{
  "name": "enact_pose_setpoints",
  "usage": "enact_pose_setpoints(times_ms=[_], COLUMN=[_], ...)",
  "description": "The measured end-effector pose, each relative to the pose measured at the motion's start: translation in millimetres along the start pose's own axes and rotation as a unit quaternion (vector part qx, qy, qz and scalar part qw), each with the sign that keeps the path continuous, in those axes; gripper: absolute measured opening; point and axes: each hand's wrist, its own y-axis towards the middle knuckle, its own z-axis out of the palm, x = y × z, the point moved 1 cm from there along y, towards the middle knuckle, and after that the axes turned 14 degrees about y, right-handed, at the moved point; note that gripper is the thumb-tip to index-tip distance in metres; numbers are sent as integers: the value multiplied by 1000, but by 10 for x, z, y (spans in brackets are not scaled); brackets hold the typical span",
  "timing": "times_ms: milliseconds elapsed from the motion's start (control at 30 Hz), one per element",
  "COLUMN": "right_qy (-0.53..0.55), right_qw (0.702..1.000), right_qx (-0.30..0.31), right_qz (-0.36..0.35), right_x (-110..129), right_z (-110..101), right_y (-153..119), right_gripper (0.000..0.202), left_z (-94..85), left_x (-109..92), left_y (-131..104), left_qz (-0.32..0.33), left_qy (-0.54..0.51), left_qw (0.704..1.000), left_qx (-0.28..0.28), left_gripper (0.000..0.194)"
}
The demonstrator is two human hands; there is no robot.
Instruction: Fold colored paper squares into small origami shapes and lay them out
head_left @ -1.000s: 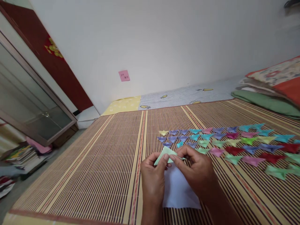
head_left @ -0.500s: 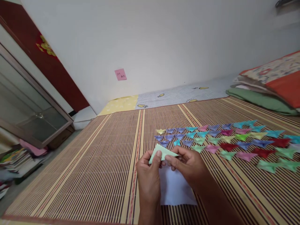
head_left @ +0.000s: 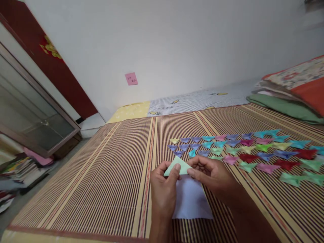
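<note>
A light green sheet of paper, folded into a triangle, is held up between my two hands. My left hand pinches its left side, the thumb lying across the front. At the right corner, my right hand grips the edge between thumb and fingers. Beneath the hands a white sheet of paper lies on the striped mat; its upper part is hidden by the hands. Beyond and to the right stand several rows of small folded paper pieces in blue, green, pink, red and yellow.
Folded bedding and an orange patterned cushion are stacked at the far right. A pink note sticks to the white wall. On the left are a glass-fronted cabinet door and a pile of books.
The green paper now shows as a cleaner triangle, its right flap brought down and in by my right hand. The view has shifted slightly.
</note>
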Motion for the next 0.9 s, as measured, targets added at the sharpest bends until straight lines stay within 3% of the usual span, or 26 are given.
enact_pose_setpoints(times_ms=[100, 400, 533, 767, 900], right_qy=[-7, 56, 68, 64, 46], right_qw=[999, 998, 998, 998, 999], right_qx=[29, -32, -9, -14, -19], right_qz=[17, 9, 6, 0, 3], right_x=[11, 24, 18, -16, -9], right_z=[21, 110, 106, 147, 136], right_y=[-8, 0, 8, 30, 19], right_gripper=[22, 21, 17, 17, 19], left_z=[24, 75, 83, 74, 72], left_x=[-47, -6, 1, 25, -30], left_y=[-20, -2, 3, 4, -5], left_qz=[-4, -33, -9, 36, 15], left_qy=[-9, -146, -132, -72, -67], left_qw=[1000, 988, 991, 996, 998], left_qx=[22, 30, 29, -25, 6], left_gripper=[30, 25, 23, 34, 24])
